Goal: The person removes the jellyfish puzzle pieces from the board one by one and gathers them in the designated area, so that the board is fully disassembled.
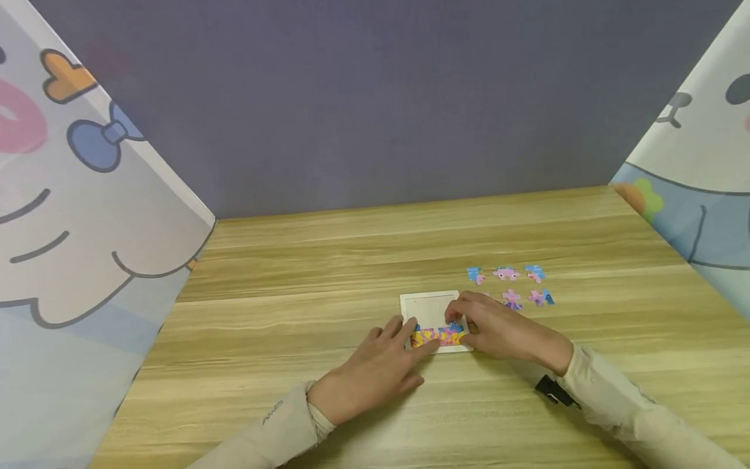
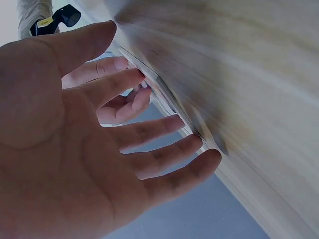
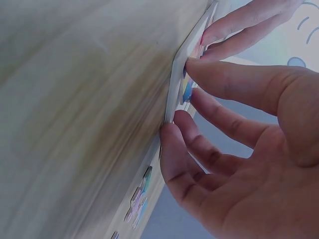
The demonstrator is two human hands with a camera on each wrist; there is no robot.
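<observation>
A white square puzzle tray (image 1: 424, 309) lies on the table, its near strip filled with yellow, pink and blue jigsaw pieces (image 1: 425, 337). Over its near left corner, my left hand (image 1: 368, 378) is spread with straight fingers, the fingertips resting on the pieces and the rim. My right hand (image 1: 498, 329) is at the tray's right side, fingers bent. Its thumb and index finger pinch a blue-edged jigsaw piece (image 3: 187, 92) at the right end of the strip. Most of that piece is hidden by the fingers.
To the right of the tray, several loose pink and blue jigsaw pieces (image 1: 506, 274) lie in two rows on the wooden table (image 1: 293, 280); the right hand partly covers the nearer row. A grey panel (image 1: 375, 111) stands behind the table, with cartoon-printed panels (image 1: 88, 215) at both sides.
</observation>
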